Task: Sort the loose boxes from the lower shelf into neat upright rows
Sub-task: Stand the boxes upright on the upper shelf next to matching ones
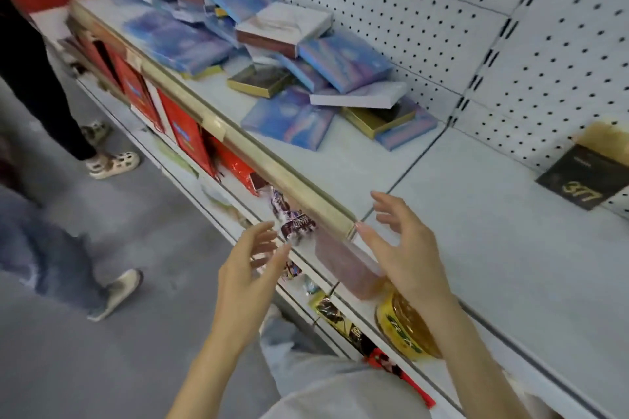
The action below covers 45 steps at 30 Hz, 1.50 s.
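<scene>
Several flat boxes, mostly blue and purple (343,59) with some white (284,25) and gold-edged ones (258,80), lie in a loose heap on a pale grey shelf (343,163). None stands upright. A black box with gold print (583,178) leans against the pegboard at the right. My left hand (252,269) hovers with fingers spread, below the shelf's front rail, holding nothing. My right hand (405,248) is raised beside the rail's end, fingers apart and empty. Both hands are well short of the heap.
A beige price rail (272,163) runs along the shelf's front edge. Below it stand red packages (185,136), wrapped sweets (296,224), a pink box (347,265) and a yellow tub (405,326). White pegboard (442,10) backs the shelf. Two people's legs and shoes (112,163) stand in the aisle at left.
</scene>
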Available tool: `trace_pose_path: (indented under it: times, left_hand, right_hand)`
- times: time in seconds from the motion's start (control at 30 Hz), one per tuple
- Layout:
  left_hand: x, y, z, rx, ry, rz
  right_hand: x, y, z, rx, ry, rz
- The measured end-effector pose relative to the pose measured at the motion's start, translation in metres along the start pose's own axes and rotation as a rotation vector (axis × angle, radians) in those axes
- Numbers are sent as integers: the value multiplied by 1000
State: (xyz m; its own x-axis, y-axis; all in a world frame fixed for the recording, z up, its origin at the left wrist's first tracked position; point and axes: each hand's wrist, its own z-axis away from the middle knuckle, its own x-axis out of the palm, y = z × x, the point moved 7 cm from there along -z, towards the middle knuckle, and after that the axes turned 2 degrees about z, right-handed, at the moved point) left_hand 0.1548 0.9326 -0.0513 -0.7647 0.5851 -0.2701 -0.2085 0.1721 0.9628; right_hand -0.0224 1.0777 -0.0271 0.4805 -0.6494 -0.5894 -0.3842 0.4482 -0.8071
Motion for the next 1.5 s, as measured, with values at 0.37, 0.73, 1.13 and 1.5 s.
trace_pose_path:
  times: [0.37,0.73,1.13,1.5]
  left_hand:
    - [-115,12,-210,100,40,-162]
    - [-134,-31,-361,77,-152,-149]
    - [-198,-45,-546,410,-405,-495]
    - [-177,-73,-565,680,-547,-760]
  right_hand:
    - [75,-88,-188,38,128,-223]
    - [130,-110,-289,224,329,-297]
    - [229,-126,-376,735,638,-1062]
    - [236,-129,-392,656,851,-1026]
